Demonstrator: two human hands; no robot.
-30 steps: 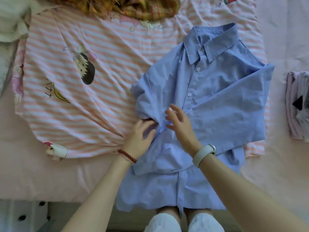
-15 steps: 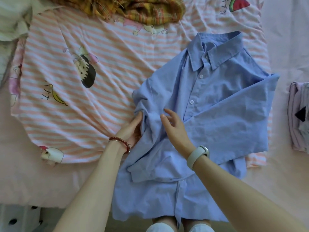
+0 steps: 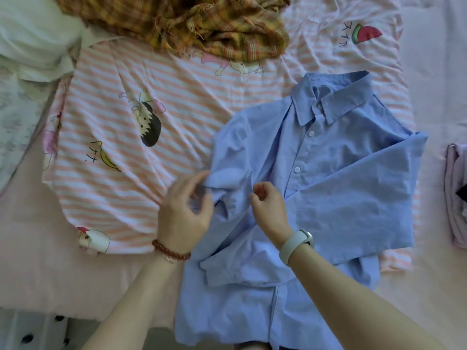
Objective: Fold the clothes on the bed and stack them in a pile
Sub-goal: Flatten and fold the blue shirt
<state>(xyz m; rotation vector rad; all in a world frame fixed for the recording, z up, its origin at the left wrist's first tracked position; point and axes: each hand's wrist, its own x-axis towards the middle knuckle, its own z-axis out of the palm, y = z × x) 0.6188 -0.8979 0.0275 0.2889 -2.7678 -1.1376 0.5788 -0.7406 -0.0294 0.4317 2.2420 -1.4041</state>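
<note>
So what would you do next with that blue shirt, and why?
Probably lay the bunched side panel flat across the front. The blue shirt already has one sleeve folded over on the camera's right, but the other side is puckered where the left hand and right hand pinch it, so that fold looks unfinished. It lies on a striped garment.

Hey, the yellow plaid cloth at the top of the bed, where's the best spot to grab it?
Pinch the plaid cloth at its near right lobe, coming in from the near side. That bunched edge lies raised on the striped shirt with open folds, likely easy for fingers to take.
</note>
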